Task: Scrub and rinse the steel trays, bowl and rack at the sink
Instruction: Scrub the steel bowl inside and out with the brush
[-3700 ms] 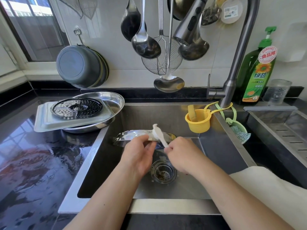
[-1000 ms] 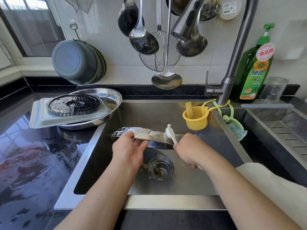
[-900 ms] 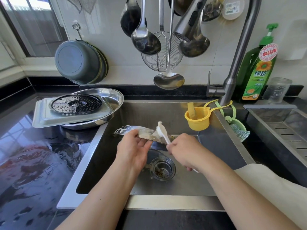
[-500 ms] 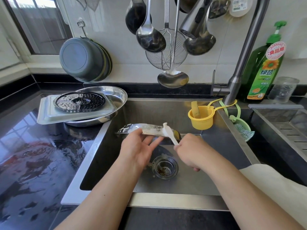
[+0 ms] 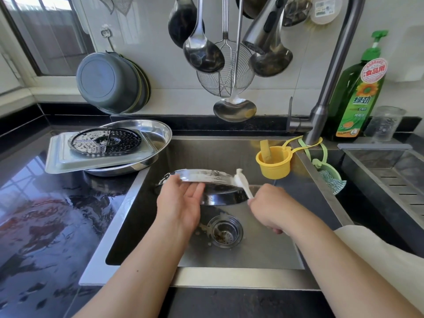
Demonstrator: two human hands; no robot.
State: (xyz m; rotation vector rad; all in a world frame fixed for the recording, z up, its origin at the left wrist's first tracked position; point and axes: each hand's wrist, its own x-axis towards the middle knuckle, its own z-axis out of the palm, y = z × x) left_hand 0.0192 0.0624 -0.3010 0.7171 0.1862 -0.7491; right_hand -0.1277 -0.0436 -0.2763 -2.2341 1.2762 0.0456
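A soapy steel bowl (image 5: 213,177) is tilted over the sink (image 5: 229,281), above the drain. My left hand (image 5: 180,203) grips its near left rim. My right hand (image 5: 273,207) holds a white brush (image 5: 242,182), whose head touches the bowl's right rim. On the left counter a perforated round rack (image 5: 105,141) lies on an upturned rectangular steel tray (image 5: 64,164), which rests in a round steel tray (image 5: 158,134).
The faucet (image 5: 330,72) rises at the sink's back right, its spray head overhead among hanging ladles and a strainer (image 5: 226,74). A yellow cup (image 5: 274,160) hangs inside the sink. A green soap bottle (image 5: 358,92) and a drying tray (image 5: 390,171) stand right. The black counter is wet.
The brush has slid back and forth along the bowl's rim and now sits at its right end. More white suds cover the rim. My left hand has kept its hold.
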